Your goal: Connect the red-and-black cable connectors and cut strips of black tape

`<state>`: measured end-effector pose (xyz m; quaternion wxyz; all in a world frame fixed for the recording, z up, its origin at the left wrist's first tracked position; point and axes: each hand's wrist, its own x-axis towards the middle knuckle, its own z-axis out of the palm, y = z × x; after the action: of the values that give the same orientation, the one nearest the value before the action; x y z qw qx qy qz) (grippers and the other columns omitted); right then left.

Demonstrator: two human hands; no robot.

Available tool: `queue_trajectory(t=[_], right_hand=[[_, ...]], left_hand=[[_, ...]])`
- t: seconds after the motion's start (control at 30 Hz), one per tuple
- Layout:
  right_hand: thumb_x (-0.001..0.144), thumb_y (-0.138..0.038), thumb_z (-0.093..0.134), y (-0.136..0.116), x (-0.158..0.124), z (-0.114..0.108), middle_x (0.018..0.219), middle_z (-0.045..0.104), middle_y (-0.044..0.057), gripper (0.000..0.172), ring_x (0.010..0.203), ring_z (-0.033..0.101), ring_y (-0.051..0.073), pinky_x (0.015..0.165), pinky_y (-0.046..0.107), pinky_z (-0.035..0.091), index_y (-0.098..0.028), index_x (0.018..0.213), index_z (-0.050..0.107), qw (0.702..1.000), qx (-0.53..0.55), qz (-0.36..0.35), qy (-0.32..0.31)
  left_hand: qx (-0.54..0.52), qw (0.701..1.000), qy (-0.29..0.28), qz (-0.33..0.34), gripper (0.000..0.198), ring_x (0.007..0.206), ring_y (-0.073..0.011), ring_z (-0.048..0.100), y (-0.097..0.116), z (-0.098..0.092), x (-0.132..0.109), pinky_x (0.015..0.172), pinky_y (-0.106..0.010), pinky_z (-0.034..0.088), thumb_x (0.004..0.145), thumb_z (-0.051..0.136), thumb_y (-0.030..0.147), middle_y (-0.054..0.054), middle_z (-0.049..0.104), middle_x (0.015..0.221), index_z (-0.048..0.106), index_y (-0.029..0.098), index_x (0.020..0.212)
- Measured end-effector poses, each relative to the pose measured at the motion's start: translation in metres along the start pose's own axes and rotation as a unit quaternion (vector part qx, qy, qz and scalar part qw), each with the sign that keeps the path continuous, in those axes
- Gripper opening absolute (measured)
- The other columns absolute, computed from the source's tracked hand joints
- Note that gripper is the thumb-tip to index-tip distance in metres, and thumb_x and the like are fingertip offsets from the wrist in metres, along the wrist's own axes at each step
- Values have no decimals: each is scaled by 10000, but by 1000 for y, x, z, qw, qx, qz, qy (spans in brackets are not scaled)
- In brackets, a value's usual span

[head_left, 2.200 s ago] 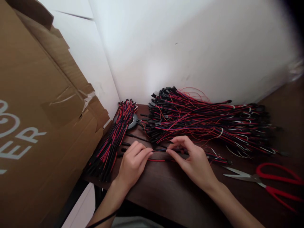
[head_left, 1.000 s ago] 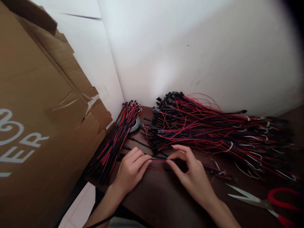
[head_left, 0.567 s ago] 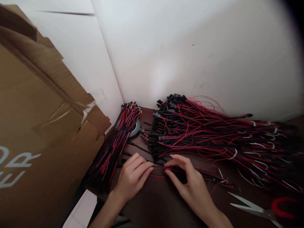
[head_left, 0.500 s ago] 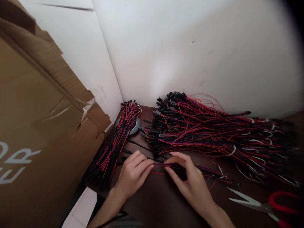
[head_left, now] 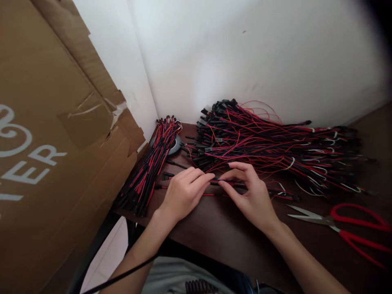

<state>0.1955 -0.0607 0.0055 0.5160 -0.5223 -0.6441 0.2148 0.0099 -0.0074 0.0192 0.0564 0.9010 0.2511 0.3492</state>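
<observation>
My left hand (head_left: 190,190) pinches a thin red and dark wire (head_left: 216,180) between thumb and fingers, low over the table. Close beside it, my right hand (head_left: 249,192) pinches the same wire with thumb and a fingertip. A small black piece (head_left: 227,166) shows at the raised index fingertip of my right hand; its kind is unclear. More red and black wires (head_left: 281,194) lie behind and to the right of the hands, partly hidden by them. Just beyond the hands spreads a large pile of wire bundles (head_left: 254,143) with black connector ends and white ties.
Another wire bundle (head_left: 153,167) lies at the left, across a grey tape roll (head_left: 175,146). Scissors with red handles (head_left: 327,221) lie open on the dark table (head_left: 220,228) at the right. A cardboard box (head_left: 61,122) stands at the left, and a white wall (head_left: 260,61) rises behind.
The view has shifted, showing more of the scissors and my lap. My hands have drawn closer together, and my right thumb and finger have closed on the wire.
</observation>
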Motion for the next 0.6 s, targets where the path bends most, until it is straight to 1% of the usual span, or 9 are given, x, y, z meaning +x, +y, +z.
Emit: queue_trajectory(t=[0.07, 0.17, 0.33, 0.5, 0.6], right_hand=[[863, -208, 636, 2, 2, -2, 831, 676, -4, 368, 766, 664, 154, 767, 303, 544, -230, 1169, 434, 1000, 4, 7, 11], [863, -225, 639, 5, 4, -3, 843, 678, -3, 382, 771, 666, 156, 756, 304, 544, -233, 1176, 420, 1000, 13, 23, 17], [877, -211, 621, 3, 3, -1, 841, 675, -9, 366, 764, 656, 144, 765, 295, 533, -234, 1179, 417, 999, 26, 24, 4], [878, -203, 621, 3, 1, -2, 796, 654, -27, 365, 738, 648, 138, 745, 286, 515, -241, 1176, 413, 999, 29, 30, -4], [887, -213, 611, 6, 1, -5, 782, 641, -31, 358, 726, 645, 141, 708, 280, 511, -247, 1175, 401, 999, 31, 32, -11]], left_hand=[[-6, 1000, -8, 19, 182, 796, -157, 594, -3, 2, 8, 705, -281, 511, 961, 488, 166, -71, 681, 881, 656, 129, 1021], [-10, 999, -3, 52, 167, 755, -153, 574, -7, 8, 16, 672, -273, 500, 954, 502, 163, -69, 669, 828, 662, 116, 949], [-23, 998, 18, 63, 152, 719, -149, 559, -6, 15, 15, 635, -268, 485, 944, 527, 174, -65, 664, 793, 657, 114, 894], [-30, 997, 25, 60, 127, 733, -151, 557, -7, 16, 9, 646, -267, 487, 936, 536, 161, -67, 652, 802, 654, 114, 933], [-20, 997, 34, 66, 141, 734, -149, 546, -8, 15, 7, 640, -263, 483, 944, 510, 136, -67, 639, 801, 646, 117, 975]])
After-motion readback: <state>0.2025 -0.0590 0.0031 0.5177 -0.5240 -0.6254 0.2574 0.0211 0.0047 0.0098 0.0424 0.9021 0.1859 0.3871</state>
